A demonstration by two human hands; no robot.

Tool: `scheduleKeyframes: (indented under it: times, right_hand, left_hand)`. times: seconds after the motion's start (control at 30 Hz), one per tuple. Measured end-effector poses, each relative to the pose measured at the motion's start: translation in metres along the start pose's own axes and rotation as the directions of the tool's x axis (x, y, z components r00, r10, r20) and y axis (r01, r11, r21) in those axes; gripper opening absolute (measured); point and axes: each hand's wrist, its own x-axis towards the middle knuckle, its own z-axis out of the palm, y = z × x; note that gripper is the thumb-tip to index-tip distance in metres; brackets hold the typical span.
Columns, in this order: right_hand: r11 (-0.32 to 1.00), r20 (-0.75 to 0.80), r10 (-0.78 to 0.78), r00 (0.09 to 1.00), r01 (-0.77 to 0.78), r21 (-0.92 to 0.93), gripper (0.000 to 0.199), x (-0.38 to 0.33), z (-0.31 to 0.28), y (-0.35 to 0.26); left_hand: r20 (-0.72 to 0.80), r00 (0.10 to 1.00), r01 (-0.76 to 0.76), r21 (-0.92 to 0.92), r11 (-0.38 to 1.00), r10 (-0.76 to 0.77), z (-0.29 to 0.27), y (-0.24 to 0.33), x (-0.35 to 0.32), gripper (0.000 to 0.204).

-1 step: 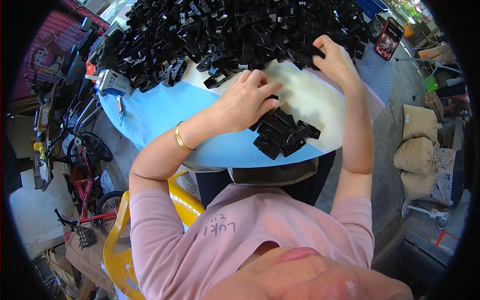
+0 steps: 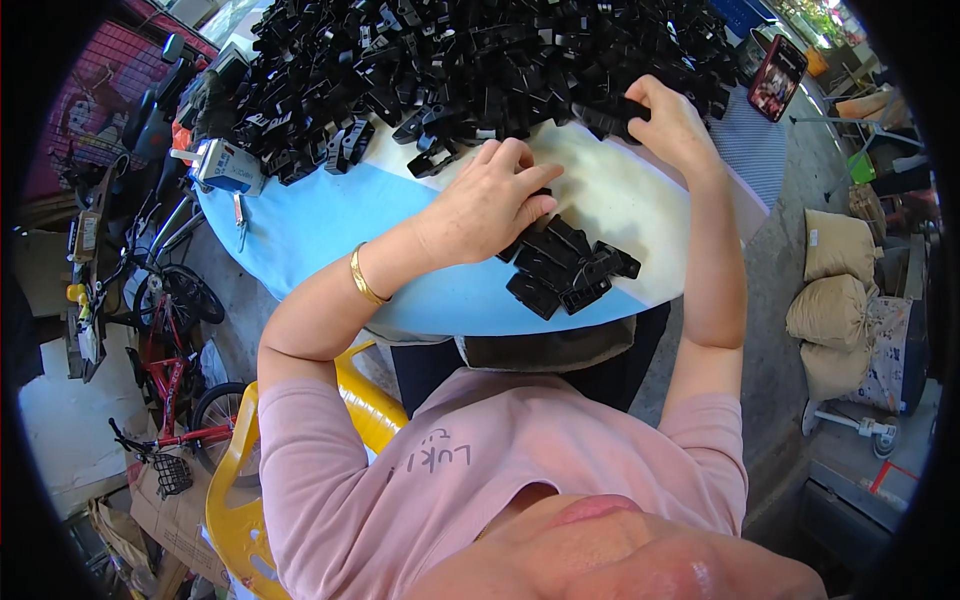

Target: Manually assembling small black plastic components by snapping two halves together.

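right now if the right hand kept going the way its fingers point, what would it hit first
Most likely the big heap of black plastic parts: the right hand already grips a piece at the heap's near edge, fingers pointing up-left into it. Depth is hard to judge.

Person seen from above, lower centre of the frame. Pink short-sleeved T-shirt (image 2: 480,470), sleeves ending above the elbows, round neckline; small dark lettering on the chest, left of centre in the picture. Both forearms bare. Thin gold bangle (image 2: 365,277) around the wrist behind the left hand (image 2: 490,205), mid-frame. Right hand (image 2: 675,125), upper right of centre, shows no ring or band. Fingernails short, unpainted as far as visible.
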Motion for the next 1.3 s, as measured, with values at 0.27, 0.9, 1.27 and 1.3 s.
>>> scheduleKeyframes:
  times: [0.27,0.9,1.27,1.3]
  right_hand:
    - [0.995,-0.135,0.052,0.990,-0.039,0.093,0.030,0.004,-0.023,-0.001]
    - [0.576,-0.211,-0.264,0.941,0.329,0.748,0.029,-0.034,0.003,-0.095]
    - [0.674,-0.338,-0.390,0.857,0.516,0.529,0.032,-0.042,0.002,-0.100]
    - [0.675,-0.347,-0.389,0.854,0.520,0.524,0.031,-0.040,0.005,-0.098]
  left_hand:
    - [-0.070,0.989,0.100,-0.318,0.943,-0.129,-0.010,-0.001,0.009,0.042]
    - [-0.359,0.881,-0.021,-0.681,0.732,-0.309,-0.022,-0.017,0.011,0.037]
    - [-0.226,0.905,-0.012,-0.861,0.509,-0.360,-0.019,-0.024,0.012,0.038]
    - [-0.224,0.907,-0.012,-0.861,0.508,-0.357,-0.019,-0.023,0.012,0.038]
